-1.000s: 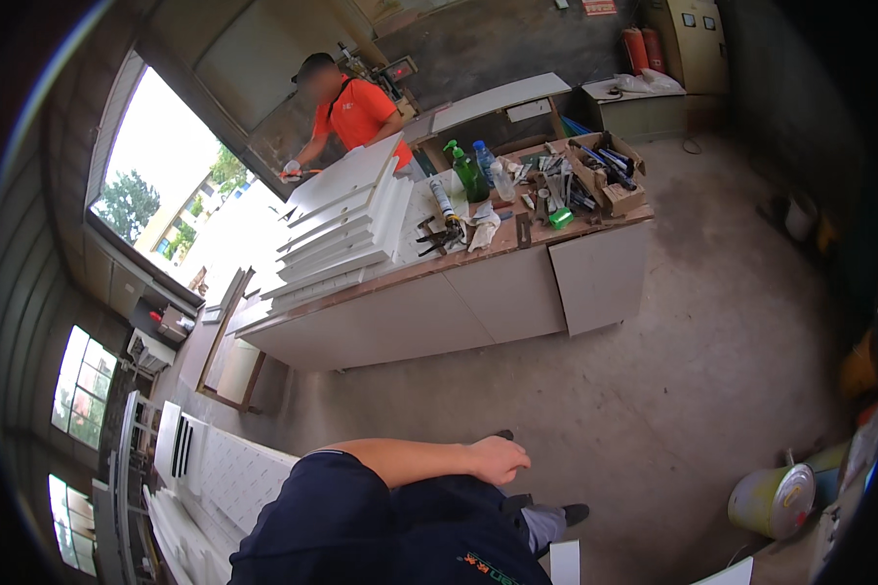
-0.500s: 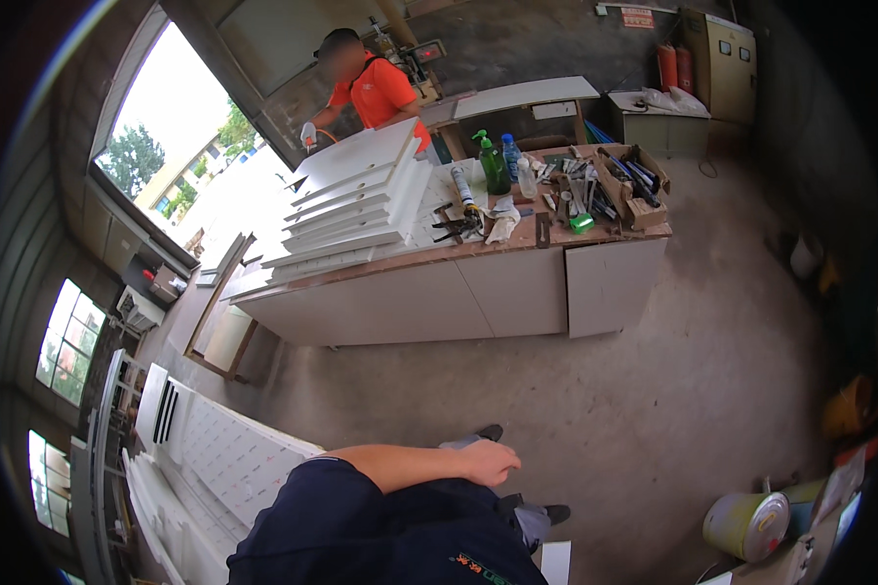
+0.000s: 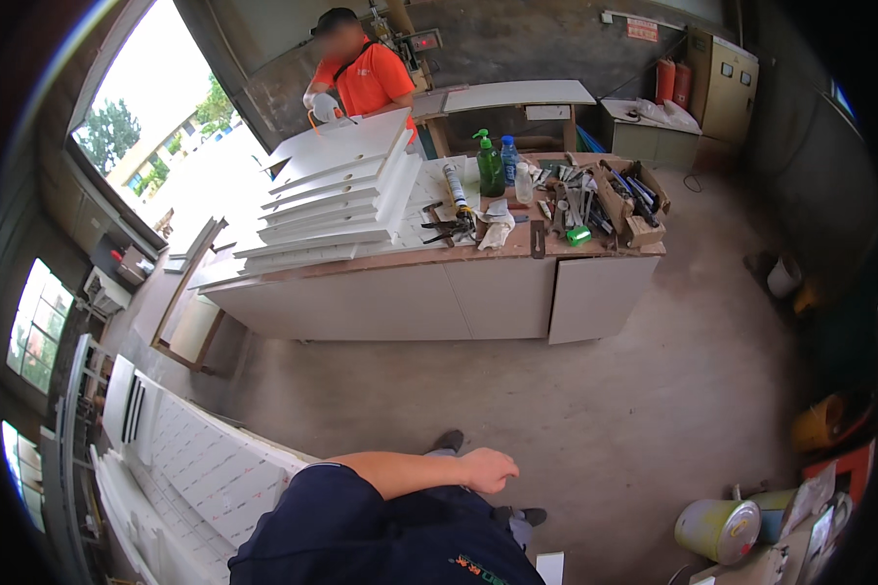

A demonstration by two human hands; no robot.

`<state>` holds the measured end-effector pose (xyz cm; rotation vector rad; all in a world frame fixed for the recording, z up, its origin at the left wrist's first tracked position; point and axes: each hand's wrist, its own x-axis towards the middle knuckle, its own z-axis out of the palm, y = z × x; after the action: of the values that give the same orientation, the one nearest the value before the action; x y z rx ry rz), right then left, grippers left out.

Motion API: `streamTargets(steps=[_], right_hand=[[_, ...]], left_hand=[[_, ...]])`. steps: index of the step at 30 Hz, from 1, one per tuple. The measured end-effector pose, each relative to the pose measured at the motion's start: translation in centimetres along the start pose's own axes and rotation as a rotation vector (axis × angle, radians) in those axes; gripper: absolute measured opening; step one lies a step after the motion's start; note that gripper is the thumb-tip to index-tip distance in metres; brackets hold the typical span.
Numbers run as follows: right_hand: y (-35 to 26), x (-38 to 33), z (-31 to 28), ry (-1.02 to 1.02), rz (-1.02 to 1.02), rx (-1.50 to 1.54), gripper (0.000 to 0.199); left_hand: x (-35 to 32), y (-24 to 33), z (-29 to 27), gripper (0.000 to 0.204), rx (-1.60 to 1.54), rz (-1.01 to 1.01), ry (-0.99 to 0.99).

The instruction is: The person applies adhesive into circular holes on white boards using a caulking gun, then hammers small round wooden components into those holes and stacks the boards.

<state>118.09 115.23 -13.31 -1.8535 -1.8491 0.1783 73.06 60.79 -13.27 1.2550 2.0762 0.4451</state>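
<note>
My left hand [image 3: 489, 470] reaches across in front of my body from a dark sleeve, over the concrete floor. Its fingers are loosely bent and a little apart, and nothing shows in them. My right hand is out of sight. A narrow white piece [image 3: 549, 567] shows at the lower edge beside my dark shirt; what supports it is hidden. Nearest to my left forearm lie white panels with printed film [image 3: 219, 478], stacked at the lower left.
Ahead stands a workbench [image 3: 380, 304] with stacked white panels [image 3: 332, 210], a caulking gun [image 3: 458, 200], a green pump bottle [image 3: 490, 166] and a box of tools [image 3: 639, 190]. Behind it works a person in orange [image 3: 376, 83]. A metal bucket [image 3: 717, 531] stands lower right.
My view has turned a little to the right, so the bench and panels sit further left. The other person's gloved hand has risen above the panel stack. My left hand keeps much the same pose.
</note>
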Motion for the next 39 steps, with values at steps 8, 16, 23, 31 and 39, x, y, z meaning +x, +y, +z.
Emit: streamTargets(steps=[8,16,23,31,39], right_hand=[[-15.8,-18.5,-11.7,0.26,-0.4,0.221,0.021],[-51.9,-48.6,-1.6,-1.401,-0.661,0.762,0.012],[-69.7,-63.1,-0.9,-1.816,-1.803,0.646,0.016],[-80.1,-74.6,4.0,-2.181,-2.23,0.7,0.041],[-93.8,-75.1,5.4,-2.601,-1.866,0.597,0.037]], left_hand=[[0.6,-4.4,-2.7,0.032,-0.353,0.097,0.069],[-5.2,-11.6,-11.5,0.058,-2.065,0.055,-0.425],[-17.1,-21.3,-15.0,0.062,-2.353,0.477,0.42],[-22.6,-27.4,-20.1,0.055,-2.333,0.732,1.25],[-19.9,-34.3,-23.1,0.039,-1.717,0.272,1.454]])
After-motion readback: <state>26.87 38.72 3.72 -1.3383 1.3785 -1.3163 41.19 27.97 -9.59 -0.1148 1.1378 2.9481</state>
